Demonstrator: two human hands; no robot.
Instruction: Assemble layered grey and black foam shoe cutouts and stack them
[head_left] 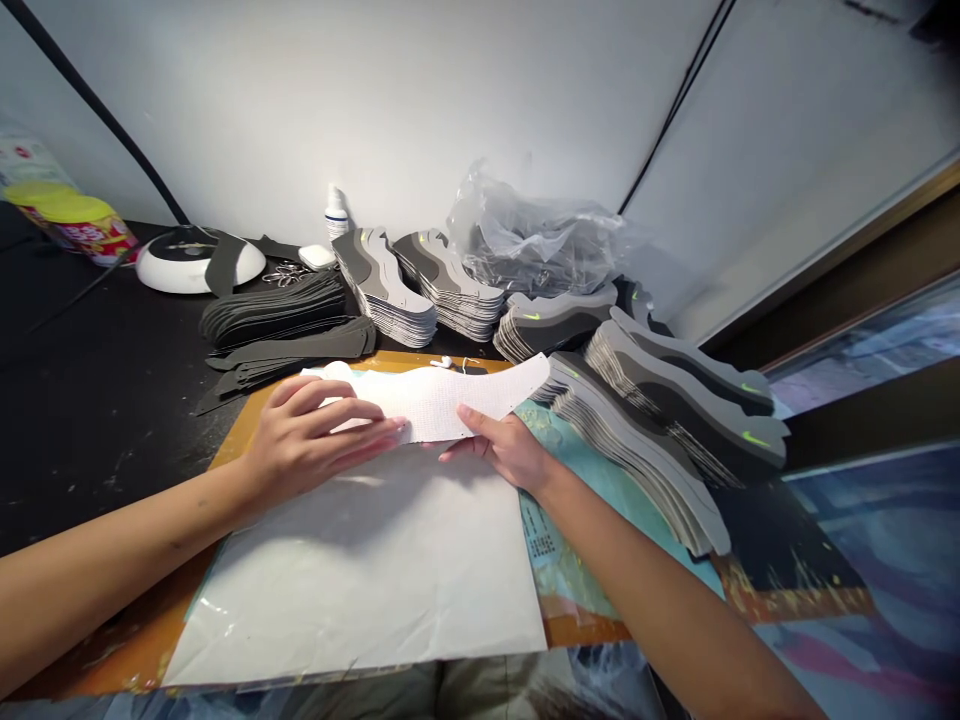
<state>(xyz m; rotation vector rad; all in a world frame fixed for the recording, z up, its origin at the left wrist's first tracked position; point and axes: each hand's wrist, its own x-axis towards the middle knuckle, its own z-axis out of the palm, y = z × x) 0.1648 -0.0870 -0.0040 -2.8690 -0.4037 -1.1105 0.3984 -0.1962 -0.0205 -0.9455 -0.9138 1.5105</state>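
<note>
A white, wavy-edged shoe upper piece (439,398) with a fine mesh-like face is held up above a white sheet (375,570). My right hand (504,445) grips its lower edge, thumb on the near face and fingers behind. On the left part, my left hand (319,430) has its fingers laid across the piece, close to the same edge; its thumb is hidden. Just right of the piece lies a fanned stack of grey shoe upper pieces (637,450).
More grey stacks (386,290) line the back, beside dark strips (274,310). A clear plastic bag (532,240) sits behind them. At the left stand a white lamp base (161,270) and a yellow-lidded tub (90,225). A small white bottle (336,212) is near the wall.
</note>
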